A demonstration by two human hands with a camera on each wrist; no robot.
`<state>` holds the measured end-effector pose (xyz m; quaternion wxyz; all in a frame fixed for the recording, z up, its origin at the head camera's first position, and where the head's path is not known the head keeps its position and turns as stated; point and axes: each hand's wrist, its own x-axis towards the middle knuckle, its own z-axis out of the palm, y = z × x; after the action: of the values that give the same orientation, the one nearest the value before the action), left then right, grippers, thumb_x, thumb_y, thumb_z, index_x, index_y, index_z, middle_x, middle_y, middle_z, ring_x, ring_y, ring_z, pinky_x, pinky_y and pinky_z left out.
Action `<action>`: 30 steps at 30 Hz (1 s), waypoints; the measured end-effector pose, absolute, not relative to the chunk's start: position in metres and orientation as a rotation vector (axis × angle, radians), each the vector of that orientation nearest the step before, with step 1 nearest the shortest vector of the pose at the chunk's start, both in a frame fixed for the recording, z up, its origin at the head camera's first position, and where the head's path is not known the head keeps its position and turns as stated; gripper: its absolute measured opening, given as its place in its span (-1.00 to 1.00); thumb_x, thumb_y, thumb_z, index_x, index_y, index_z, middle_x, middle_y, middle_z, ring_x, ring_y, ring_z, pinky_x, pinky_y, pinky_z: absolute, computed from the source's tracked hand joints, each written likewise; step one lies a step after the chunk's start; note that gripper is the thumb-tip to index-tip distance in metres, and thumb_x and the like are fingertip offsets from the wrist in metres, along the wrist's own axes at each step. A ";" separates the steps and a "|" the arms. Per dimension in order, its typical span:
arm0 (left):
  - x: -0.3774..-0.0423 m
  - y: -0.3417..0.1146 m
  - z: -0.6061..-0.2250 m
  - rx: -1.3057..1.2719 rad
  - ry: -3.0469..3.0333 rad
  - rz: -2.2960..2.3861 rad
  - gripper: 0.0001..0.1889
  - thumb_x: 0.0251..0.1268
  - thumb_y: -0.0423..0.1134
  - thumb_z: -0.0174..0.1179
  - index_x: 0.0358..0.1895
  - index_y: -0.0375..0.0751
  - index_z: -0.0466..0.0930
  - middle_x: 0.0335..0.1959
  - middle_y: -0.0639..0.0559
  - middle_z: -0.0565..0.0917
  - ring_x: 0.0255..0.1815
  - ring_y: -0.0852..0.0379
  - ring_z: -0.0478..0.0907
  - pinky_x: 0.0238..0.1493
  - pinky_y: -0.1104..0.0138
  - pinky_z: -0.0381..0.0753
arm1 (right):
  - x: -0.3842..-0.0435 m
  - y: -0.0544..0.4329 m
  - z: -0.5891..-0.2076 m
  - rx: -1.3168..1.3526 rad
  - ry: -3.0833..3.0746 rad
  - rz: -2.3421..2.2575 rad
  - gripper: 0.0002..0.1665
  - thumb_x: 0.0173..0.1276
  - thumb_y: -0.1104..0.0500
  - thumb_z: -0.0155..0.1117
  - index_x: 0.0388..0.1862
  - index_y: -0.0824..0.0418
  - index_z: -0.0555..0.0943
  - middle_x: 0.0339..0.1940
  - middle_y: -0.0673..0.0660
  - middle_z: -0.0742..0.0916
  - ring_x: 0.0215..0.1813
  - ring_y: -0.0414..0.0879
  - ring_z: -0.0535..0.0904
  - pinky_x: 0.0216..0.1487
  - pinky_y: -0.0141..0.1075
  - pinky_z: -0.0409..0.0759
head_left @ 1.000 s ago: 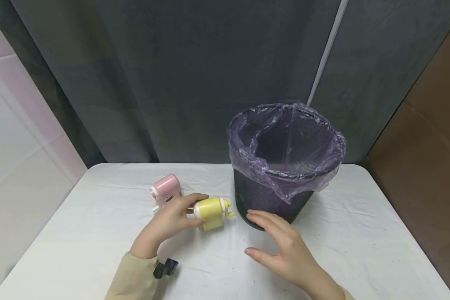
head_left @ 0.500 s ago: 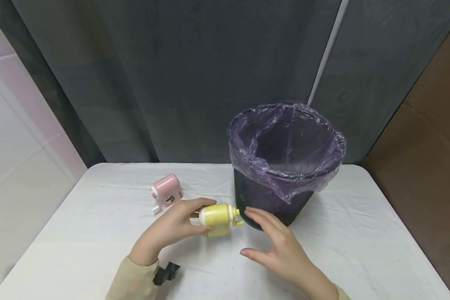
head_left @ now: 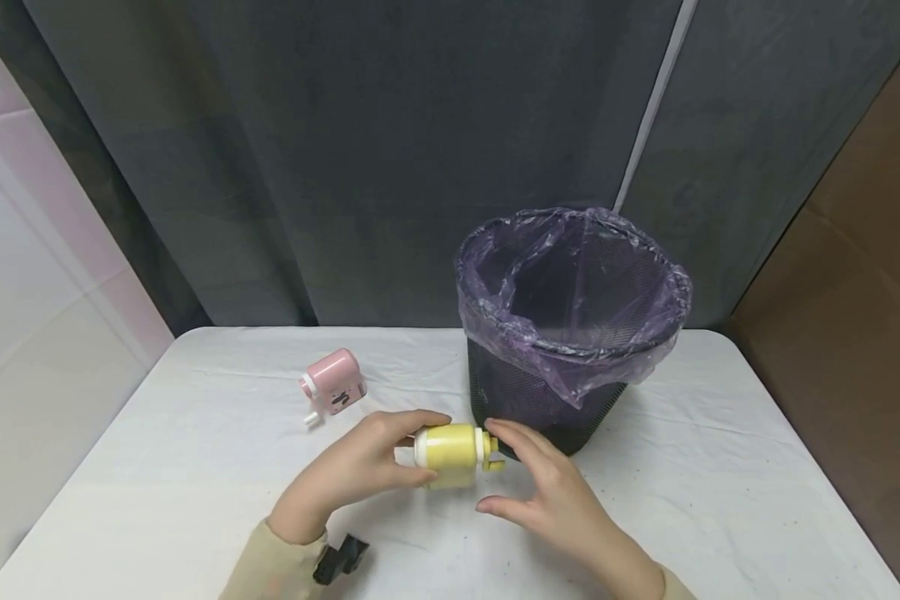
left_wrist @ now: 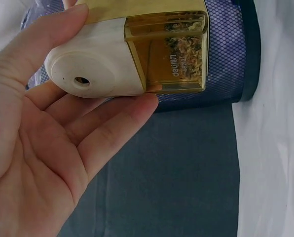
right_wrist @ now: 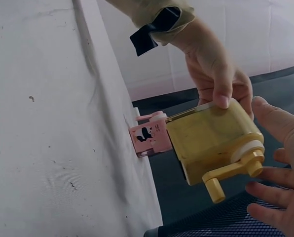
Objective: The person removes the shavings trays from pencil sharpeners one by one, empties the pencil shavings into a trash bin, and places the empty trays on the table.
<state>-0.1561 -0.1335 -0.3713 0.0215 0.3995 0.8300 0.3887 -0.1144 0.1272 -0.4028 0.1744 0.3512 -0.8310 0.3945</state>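
Currently early on, by my reckoning. Done: the yellow sharpener (head_left: 452, 450) is up off the worktop (head_left: 195, 492), grasped in my left hand (head_left: 356, 462), thumb on the near side, fingers on the far side, around its white end (left_wrist: 100, 64). Not done: its clear drawer (left_wrist: 157, 59) looks fully seated, with curled shavings (left_wrist: 189, 42) packed toward one end. Judged from that, nothing has been emptied out of this one.

My right hand (head_left: 558, 492) has hold of nothing: thumb and fingers spread loosely just beside the crank (right_wrist: 228, 171). Whether a fingertip brushes it, I cannot tell.

Position: sharpener between my two hands, in front of the mesh bin (head_left: 521, 400) and near its base. It is outside, not over the mouth with the purple liner (head_left: 506, 333).

Orientation: long axis runs across me, left to right, roughly level as far as the head view shows. Pencil hole (left_wrist: 81, 80) faces left, back toward my left palm; crank end points right, at my other fingers, its arm hanging down. Drawer sits on the underside.

Also noted: a pink sharpener (head_left: 337, 379) on the worktop, farther off and to the left, neither hand touching it.
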 end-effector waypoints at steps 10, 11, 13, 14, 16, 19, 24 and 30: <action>-0.150 -0.125 -0.372 1.285 2.540 1.208 -0.46 0.03 -0.36 0.41 0.16 -0.23 0.53 -0.04 0.12 0.64 -0.12 0.26 0.55 -0.05 0.24 0.59 | -0.116 0.126 -0.410 0.959 -2.410 1.087 -0.03 -0.02 -0.06 0.53 0.38 0.10 0.35 0.21 0.04 0.57 0.18 -0.04 0.51 0.11 -0.15 0.53; -0.149 -0.124 -0.372 1.295 2.535 1.205 -0.47 0.04 -0.36 0.41 0.16 -0.22 0.53 -0.05 0.13 0.64 -0.12 0.26 0.55 -0.05 0.22 0.59 | -0.116 0.126 -0.410 0.959 -2.417 1.089 -0.03 -0.02 -0.05 0.54 0.38 0.10 0.35 0.21 0.05 0.57 0.18 -0.03 0.51 0.11 -0.14 0.53; -0.148 -0.122 -0.372 1.317 2.528 1.203 -0.46 0.03 -0.36 0.41 0.16 -0.22 0.53 -0.05 0.13 0.64 -0.12 0.27 0.55 -0.05 0.23 0.59 | -0.116 0.126 -0.411 0.957 -2.430 1.084 -0.03 -0.02 -0.04 0.54 0.37 0.12 0.35 0.20 0.07 0.58 0.16 -0.03 0.52 0.10 -0.14 0.54; -0.148 -0.121 -0.371 1.329 2.526 1.202 -0.46 0.03 -0.36 0.41 0.16 -0.21 0.53 -0.05 0.13 0.64 -0.12 0.27 0.55 -0.06 0.23 0.59 | -0.116 0.126 -0.411 0.958 -2.434 1.084 -0.03 -0.03 -0.03 0.54 0.37 0.13 0.36 0.19 0.08 0.58 0.16 -0.03 0.52 0.09 -0.14 0.54; -0.147 -0.120 -0.371 1.350 2.526 1.203 -0.47 0.03 -0.36 0.41 0.16 -0.20 0.53 -0.06 0.13 0.64 -0.13 0.28 0.55 -0.06 0.24 0.59 | -0.116 0.126 -0.411 0.964 -2.436 1.086 -0.04 -0.04 -0.02 0.55 0.36 0.17 0.37 0.18 0.11 0.59 0.15 -0.04 0.53 0.08 -0.15 0.55; -0.145 -0.118 -0.370 1.369 2.525 1.204 -0.47 0.02 -0.36 0.42 0.15 -0.20 0.54 -0.08 0.13 0.64 -0.15 0.28 0.55 -0.08 0.26 0.60 | -0.116 0.126 -0.412 0.976 -2.433 1.091 -0.05 -0.04 0.00 0.55 0.34 0.22 0.38 0.16 0.14 0.60 0.13 -0.03 0.55 0.06 -0.15 0.56; -0.143 -0.116 -0.368 1.394 2.544 1.180 -0.46 -0.01 -0.35 0.43 0.15 -0.18 0.54 -0.10 0.15 0.64 -0.18 0.30 0.53 -0.10 0.34 0.58 | -0.115 0.126 -0.412 0.991 -2.448 1.110 -0.09 0.01 -0.03 0.51 0.33 0.22 0.38 0.16 0.16 0.61 0.10 0.00 0.58 0.03 -0.18 0.58; -0.140 -0.115 -0.365 1.413 2.558 1.165 -0.46 -0.01 -0.33 0.43 0.14 -0.17 0.55 -0.09 0.16 0.64 -0.17 0.31 0.53 -0.09 0.32 0.58 | -0.115 0.126 -0.409 0.984 -2.445 1.134 -0.17 0.02 -0.02 0.52 0.26 0.21 0.45 0.12 0.11 0.64 0.03 -0.06 0.61 -0.02 -0.22 0.60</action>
<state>-0.1398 -0.1145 -0.3654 -0.0022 0.4492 0.8131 0.3702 -0.1150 0.1258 -0.4087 0.1359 0.3397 -0.8443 0.3915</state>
